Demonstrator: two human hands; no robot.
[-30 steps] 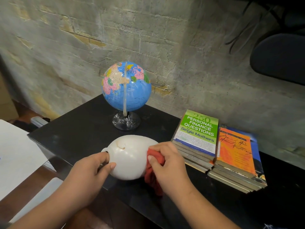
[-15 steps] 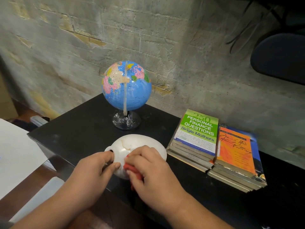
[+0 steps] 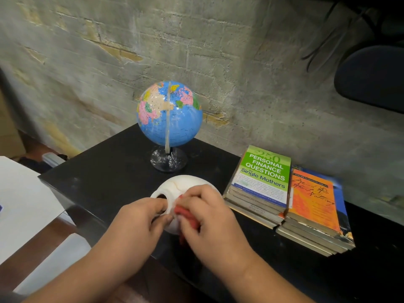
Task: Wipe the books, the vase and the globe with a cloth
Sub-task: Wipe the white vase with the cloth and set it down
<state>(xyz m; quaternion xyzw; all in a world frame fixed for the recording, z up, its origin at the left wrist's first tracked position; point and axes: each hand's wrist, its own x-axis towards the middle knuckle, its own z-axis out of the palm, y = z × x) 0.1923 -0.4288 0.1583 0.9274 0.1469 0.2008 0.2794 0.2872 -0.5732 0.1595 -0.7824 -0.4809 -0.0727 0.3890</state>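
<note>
A white vase [image 3: 185, 184] lies on its side near the front edge of the black table [image 3: 105, 171], mouth turned to the left. My left hand [image 3: 137, 221] grips its neck at the rim. My right hand [image 3: 207, 217] holds a red cloth [image 3: 185, 215] and presses it against the vase's near side, just right of the mouth. Behind the vase a blue globe [image 3: 169, 114] stands on a dark round base. Two stacks of books [image 3: 288, 200] lie to the right, a green cover on one and an orange cover on the other.
A rough grey brick wall [image 3: 218, 51] runs behind the table. A dark chair back [image 3: 371, 77] shows at the upper right. White sheets [image 3: 21, 204] lie on a lower wooden surface to the left of the table.
My right hand has carried the red cloth from the vase's right end leftward across its near side to beside the mouth. The vase has turned so its mouth faces up more. My left hand kept its hold.
</note>
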